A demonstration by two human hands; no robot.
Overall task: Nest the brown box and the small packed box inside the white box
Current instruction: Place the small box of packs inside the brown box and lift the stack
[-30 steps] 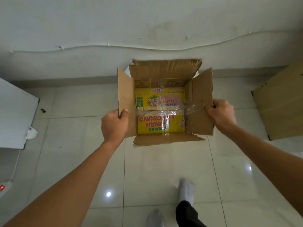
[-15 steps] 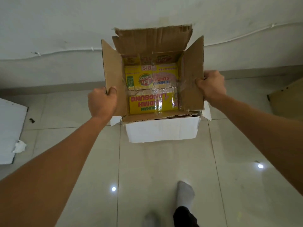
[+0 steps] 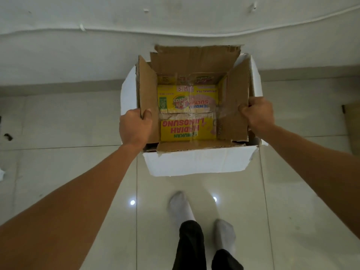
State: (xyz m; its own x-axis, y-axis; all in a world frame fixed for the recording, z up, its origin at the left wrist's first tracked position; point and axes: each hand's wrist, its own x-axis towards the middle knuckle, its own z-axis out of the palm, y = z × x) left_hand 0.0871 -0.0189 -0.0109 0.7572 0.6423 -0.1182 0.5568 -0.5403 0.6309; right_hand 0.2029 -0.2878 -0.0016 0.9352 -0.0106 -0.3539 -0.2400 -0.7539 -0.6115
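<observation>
The brown box, a cardboard carton with its four flaps standing up, sits down inside the white box on the floor by the wall. In the brown box lies the small packed box, yellow with red print and clear tape across it. My left hand grips the brown box's left flap, thumb inside. My right hand grips the right flap. The white box's near wall and both side flaps show around the brown one.
A pale tiled floor runs to a white wall with a cable along it. My two feet in grey socks stand just behind the white box. A brown board lies at the right edge, small debris at the left.
Both hands carried the brown box with the packed box forward over the white box and lowered it inside. I stepped closer to the wall.
</observation>
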